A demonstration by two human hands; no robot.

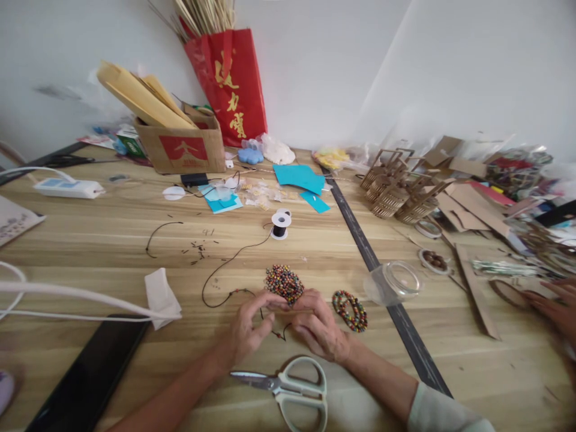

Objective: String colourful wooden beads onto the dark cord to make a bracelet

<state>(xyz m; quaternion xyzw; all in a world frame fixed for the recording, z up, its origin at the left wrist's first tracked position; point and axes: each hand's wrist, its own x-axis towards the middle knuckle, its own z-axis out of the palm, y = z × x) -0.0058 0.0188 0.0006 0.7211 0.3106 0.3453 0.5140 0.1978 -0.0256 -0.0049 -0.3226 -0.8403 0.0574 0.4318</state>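
A pile of small multicoloured beads (283,282) lies on the wooden table, just beyond my hands. My left hand (255,324) rests at its lower left edge, thumb and fingers apart, nothing visible between them. At the pile's lower right is my right hand (318,324), its fingers curled together; what they hold, if anything, is too small to name. A black cord (211,279) with a few red beads runs from a spool (279,227) to the left hand and loops between both hands. Right of my right hand sits a coiled string of beads (350,312).
Scissors (301,385) lie near my forearms. A black phone-like slab (92,372) and white cables are at left, a clear plastic container (396,282) at right. Behind stand a cardboard box (180,147), a red bag (234,90) and small baskets (400,186). Another person's hand (555,306) is at far right.
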